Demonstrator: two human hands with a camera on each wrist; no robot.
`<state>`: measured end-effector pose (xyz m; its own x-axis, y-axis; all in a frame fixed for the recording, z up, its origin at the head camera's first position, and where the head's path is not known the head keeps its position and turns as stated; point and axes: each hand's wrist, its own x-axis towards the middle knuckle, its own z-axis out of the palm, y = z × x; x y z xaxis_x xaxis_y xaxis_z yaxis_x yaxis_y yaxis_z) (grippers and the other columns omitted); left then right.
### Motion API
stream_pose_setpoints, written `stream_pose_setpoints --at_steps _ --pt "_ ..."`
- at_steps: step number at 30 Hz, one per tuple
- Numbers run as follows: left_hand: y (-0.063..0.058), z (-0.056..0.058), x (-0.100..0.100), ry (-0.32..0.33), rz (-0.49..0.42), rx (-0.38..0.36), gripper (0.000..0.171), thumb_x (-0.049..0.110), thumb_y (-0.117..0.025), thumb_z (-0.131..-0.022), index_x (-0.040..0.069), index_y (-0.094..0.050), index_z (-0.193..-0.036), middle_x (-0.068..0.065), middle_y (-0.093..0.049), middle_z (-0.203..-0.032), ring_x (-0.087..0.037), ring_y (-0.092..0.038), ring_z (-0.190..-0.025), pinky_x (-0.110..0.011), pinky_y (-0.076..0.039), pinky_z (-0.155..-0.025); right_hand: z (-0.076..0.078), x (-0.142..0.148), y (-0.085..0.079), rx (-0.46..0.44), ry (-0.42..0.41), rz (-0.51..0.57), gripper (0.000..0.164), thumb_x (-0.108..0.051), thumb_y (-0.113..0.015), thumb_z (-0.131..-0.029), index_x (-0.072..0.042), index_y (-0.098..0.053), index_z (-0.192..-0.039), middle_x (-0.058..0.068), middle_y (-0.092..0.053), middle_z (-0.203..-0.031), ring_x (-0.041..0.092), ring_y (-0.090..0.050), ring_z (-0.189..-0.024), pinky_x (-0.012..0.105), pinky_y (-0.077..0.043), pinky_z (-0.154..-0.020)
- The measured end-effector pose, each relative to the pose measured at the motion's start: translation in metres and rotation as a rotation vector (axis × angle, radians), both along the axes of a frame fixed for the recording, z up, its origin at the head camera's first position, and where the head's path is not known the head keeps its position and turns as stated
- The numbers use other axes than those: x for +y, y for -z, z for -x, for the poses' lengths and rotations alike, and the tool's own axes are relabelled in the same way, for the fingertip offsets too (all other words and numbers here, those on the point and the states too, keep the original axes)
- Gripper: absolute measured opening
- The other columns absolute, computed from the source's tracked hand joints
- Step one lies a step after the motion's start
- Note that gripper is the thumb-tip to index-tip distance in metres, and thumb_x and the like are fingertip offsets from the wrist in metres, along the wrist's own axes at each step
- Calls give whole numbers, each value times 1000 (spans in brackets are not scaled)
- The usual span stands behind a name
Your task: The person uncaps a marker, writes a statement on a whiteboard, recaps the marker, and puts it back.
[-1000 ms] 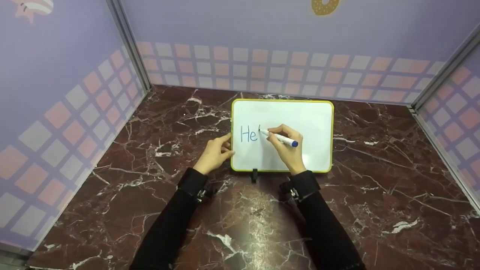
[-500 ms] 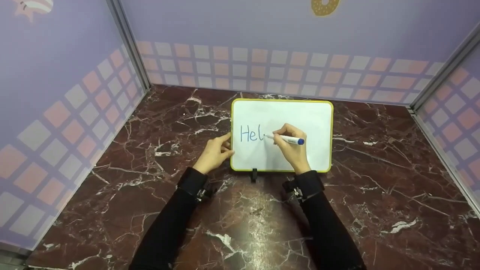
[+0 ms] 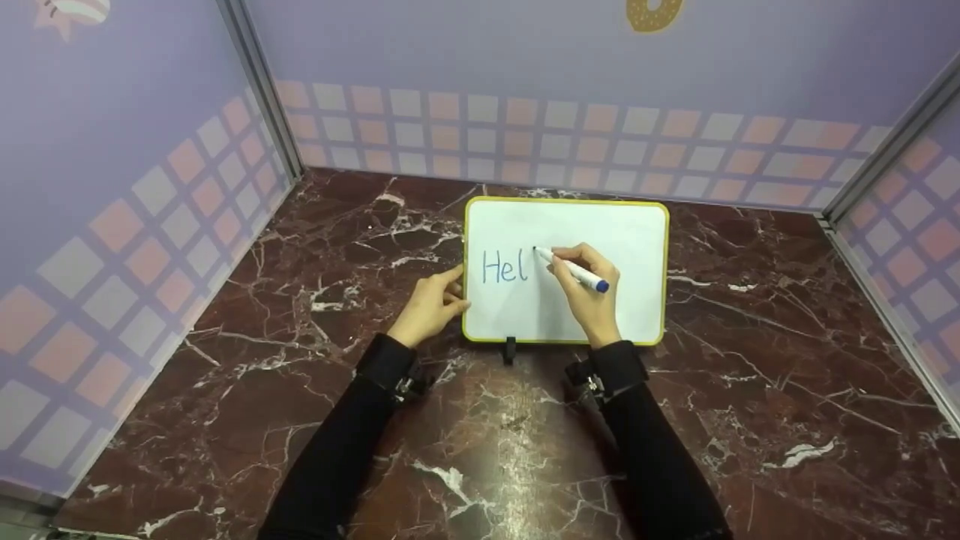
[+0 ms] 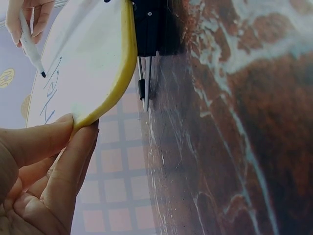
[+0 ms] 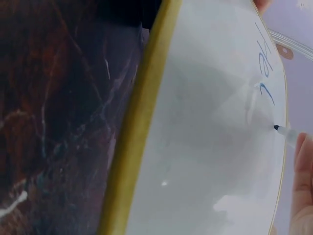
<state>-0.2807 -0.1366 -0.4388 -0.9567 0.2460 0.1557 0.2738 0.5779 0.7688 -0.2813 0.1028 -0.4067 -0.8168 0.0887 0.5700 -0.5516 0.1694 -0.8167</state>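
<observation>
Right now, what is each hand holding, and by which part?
The right hand grips the marker by its barrel, toward the tip; the left hand pinches the whiteboard by its left edge.

One board [image 3: 517, 315], one marker [image 3: 581, 274], three letters [image 3: 504, 267]. One left hand [image 3: 427, 306], one right hand [image 3: 594, 298]. Two sleeves [image 3: 326, 450], three walls [image 3: 487, 49], one table [image 3: 232, 420], one doughnut print [image 3: 645, 23].

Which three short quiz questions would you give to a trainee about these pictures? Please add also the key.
1. Which letters can be read on the whiteboard?
2. True or false: the left hand pinches the whiteboard's yellow frame.
3. In the head view, the tip of the marker in the right hand is: a) left of the letters; b) below them; c) right of them.
Key: 1: Hel. 2: True. 3: c.
</observation>
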Motion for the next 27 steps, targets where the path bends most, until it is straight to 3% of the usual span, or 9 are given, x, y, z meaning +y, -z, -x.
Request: stream_pose_setpoints --at_steps 4,7,13,15,22,27 --pt "0 0 0 -5 3 1 63 -2 -67 -90 -8 -39 -147 -26 -67 -108 -36 -71 -97 -36 -61 -85 -2 1 -2 -3 0 -36 6 11 -63 -85 15 -67 -84 31 -71 -90 8 -69 -66 13 -55 -62" --pt "0 1 0 -5 -2 -6 64 -2 -67 -90 -7 -38 -147 -26 -67 -108 -36 -71 -97 -37 -61 -86 -4 2 -4 -13 -9 -87 8 13 -62 -84 13 -65 -77 32 -70 -86 5 -65 -60 11 -53 -57" --pt "0 0 0 6 -15 35 62 -4 -66 -89 -11 -40 -145 -25 -67 -103 -34 -72 -93 -34 -62 -82 -6 8 -9 -38 -49 -165 14 16 -57 -81 12 -60 -68 32 -70 -80 37 -64 -59 10 -48 -53" --pt "-1 -1 0 7 -18 33 62 -4 -66 -89 -10 -41 -145 -25 -66 -104 -34 -72 -94 -34 -62 -82 -6 11 -10 -44 -52 -173 14 16 -56 -81 12 -59 -68 33 -69 -80 40 -64 -59 10 -48 -53" --pt "1 1 0 4 -25 -12 64 -2 -67 -91 -7 -38 -147 -26 -66 -109 -36 -71 -98 -37 -61 -87 -4 19 -11 -20 -11 -82 10 16 -56 -80 15 -61 -71 36 -68 -82 8 -62 -53 10 -49 -51" --pt "1 1 0 7 -26 11 63 -3 -67 -90 -9 -39 -146 -26 -67 -106 -36 -72 -95 -36 -62 -85 -4 20 -9 -13 -8 -74 9 15 -58 -83 15 -62 -74 35 -69 -84 2 -63 -56 11 -51 -54"
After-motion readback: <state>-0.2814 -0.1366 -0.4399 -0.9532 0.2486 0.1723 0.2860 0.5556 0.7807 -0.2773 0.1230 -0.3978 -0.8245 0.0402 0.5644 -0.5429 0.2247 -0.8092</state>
